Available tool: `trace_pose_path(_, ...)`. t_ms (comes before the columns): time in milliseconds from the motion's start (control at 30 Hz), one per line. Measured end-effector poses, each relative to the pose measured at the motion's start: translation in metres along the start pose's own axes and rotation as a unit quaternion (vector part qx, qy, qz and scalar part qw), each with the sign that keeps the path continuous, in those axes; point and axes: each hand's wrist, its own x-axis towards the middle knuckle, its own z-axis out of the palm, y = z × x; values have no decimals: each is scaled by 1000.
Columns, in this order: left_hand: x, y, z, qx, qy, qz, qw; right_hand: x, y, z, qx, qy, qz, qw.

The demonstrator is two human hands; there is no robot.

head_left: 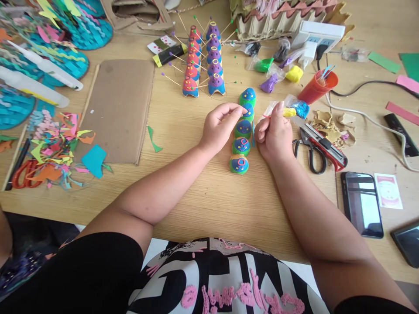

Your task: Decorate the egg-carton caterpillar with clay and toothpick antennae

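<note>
A row of egg-carton cups painted blue and green [243, 129] lies before me, with small yellow dots. The two nearest cups bear red loops. My left hand [221, 126] reaches over the row from the left, thumb and forefinger pinched at the second-farthest cup; whatever is between them is too small to make out. To the right of the row, my right hand [275, 134] is closed with its thumb raised. A thin red strand [266, 116] shows at its fingers. A slim blue stick [253, 133] lies between the row and this hand.
Two finished rows, red [192, 65] and purple [215, 65], stand behind with pins. Scissors [314, 152], a utility knife [327, 146], a red cup [317, 87] and a phone [362, 204] lie right. Left are cardboard [116, 109] and paper scraps [59, 152].
</note>
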Motion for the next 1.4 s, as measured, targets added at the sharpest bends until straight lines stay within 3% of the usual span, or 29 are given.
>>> trace_pose_path(333,1,-3,-1,-2,2,9,1000,4,2,-6,49,-14,5,999)
trace_pose_path(733,0,-4,-1,6,-6,8,1000,2,-4,-2,36,24,34,998)
trace_pose_path(1100,-3,16,0,45,-72,46,995,-11,-5,4,-37,-6,-18,999)
trace_pose_path(1400,-1,21,0,46,-70,23,996,-15,-7,6,-49,-18,-66,996)
